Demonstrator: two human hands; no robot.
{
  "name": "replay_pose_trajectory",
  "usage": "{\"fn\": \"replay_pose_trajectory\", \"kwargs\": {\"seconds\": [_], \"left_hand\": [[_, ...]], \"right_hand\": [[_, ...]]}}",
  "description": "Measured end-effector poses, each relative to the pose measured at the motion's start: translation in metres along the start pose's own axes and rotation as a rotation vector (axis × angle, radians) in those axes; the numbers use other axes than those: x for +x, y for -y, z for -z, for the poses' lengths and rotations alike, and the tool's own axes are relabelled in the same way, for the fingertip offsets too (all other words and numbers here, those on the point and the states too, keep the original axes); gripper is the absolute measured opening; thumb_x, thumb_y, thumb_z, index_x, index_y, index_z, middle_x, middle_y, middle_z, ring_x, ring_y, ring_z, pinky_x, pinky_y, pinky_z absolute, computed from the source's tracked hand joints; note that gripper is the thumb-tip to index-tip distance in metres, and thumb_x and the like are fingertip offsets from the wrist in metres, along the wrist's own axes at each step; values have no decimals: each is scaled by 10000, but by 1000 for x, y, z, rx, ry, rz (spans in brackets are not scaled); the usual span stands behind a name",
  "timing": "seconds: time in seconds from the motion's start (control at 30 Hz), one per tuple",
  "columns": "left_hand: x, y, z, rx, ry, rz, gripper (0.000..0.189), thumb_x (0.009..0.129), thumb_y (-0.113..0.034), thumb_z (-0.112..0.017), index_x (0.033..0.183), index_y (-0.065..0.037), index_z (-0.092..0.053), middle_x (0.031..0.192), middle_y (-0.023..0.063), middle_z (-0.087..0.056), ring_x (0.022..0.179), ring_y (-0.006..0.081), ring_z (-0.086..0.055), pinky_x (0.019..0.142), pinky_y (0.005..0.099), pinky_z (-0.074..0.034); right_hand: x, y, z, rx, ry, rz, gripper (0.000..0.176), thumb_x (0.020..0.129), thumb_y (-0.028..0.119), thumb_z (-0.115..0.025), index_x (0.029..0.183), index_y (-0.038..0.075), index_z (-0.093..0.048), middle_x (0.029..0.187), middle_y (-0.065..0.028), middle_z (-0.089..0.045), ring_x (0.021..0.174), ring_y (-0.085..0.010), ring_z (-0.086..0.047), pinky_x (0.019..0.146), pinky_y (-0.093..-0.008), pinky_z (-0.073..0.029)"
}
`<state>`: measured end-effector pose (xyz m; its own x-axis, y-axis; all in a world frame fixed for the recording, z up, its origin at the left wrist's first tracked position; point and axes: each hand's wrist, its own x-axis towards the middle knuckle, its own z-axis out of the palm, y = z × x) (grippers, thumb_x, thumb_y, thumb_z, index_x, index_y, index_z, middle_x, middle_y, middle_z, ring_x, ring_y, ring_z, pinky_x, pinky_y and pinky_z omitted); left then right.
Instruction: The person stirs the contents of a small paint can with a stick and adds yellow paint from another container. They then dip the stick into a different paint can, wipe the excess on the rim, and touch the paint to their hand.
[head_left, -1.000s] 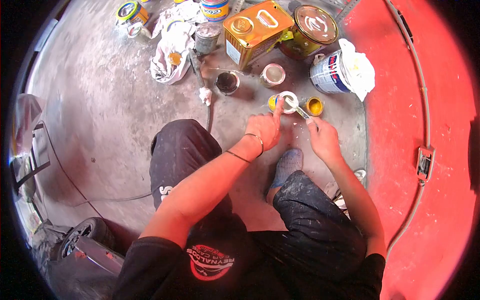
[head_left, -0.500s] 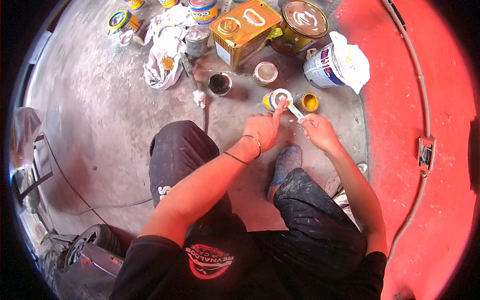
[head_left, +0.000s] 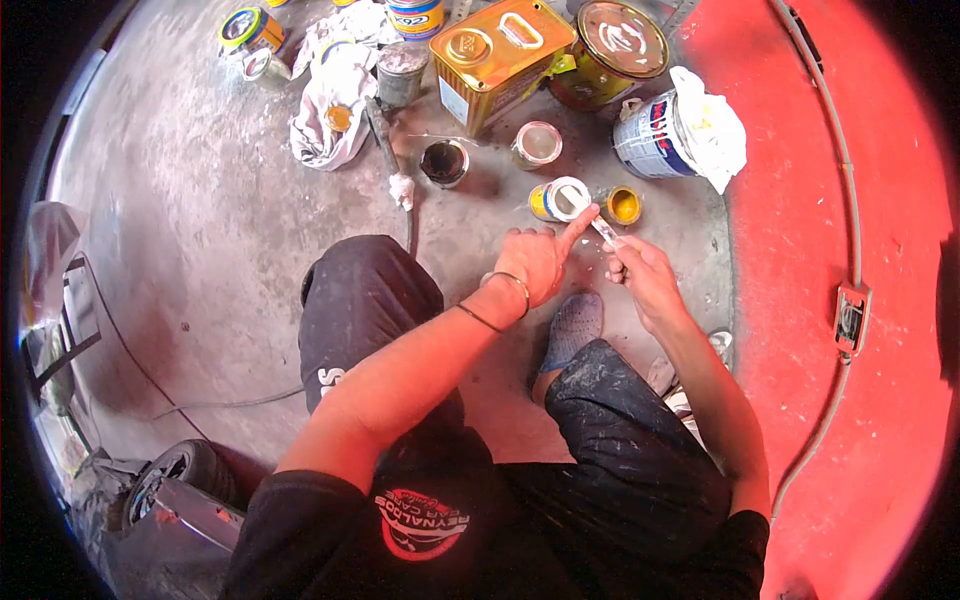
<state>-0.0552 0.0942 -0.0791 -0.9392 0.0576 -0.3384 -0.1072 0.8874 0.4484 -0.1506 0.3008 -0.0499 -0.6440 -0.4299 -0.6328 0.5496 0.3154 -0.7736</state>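
Observation:
My left hand [head_left: 537, 262] holds nothing. Its index finger points out and touches or nearly touches a pale flat stick [head_left: 604, 230], while the other fingers are curled. My right hand [head_left: 643, 278] pinches the near end of this stick. Just beyond the fingertip, a small can with a yellow and blue label [head_left: 545, 202] has a white rim and leans toward the right. To its right is a small cup of yellow paint [head_left: 624, 206]. A cup with dark contents [head_left: 444, 163] and a cup with a whitish rim [head_left: 537, 145] stand farther back.
At the back are a rectangular golden tin [head_left: 500, 60], a large round can [head_left: 622, 45], a cloth-topped white can [head_left: 655, 135] and crumpled white cloth [head_left: 330, 120]. A red wall [head_left: 790, 230] with a cable is on the right; a wheel [head_left: 170, 480] lies lower left.
My left index finger has moved from the mouth of the labelled can to the right, along the stick. The stick has shifted slightly right and down, away from the can's opening. The view has shifted slightly.

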Motion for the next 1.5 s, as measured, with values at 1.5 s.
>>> {"fn": "replay_pose_trajectory", "kwargs": {"seconds": [1.5], "left_hand": [[-25,123,50,13,-125,497,929,957,-350,-713,1743,-117,-276,1046,245,-813,984,464,-783,879,580,-601]], "right_hand": [[16,55,-13,-1057,-85,248,295,1055,290,-622,1006,26,-745,885,-223,-772,896,-450,-751,831,-565,-565]]}}
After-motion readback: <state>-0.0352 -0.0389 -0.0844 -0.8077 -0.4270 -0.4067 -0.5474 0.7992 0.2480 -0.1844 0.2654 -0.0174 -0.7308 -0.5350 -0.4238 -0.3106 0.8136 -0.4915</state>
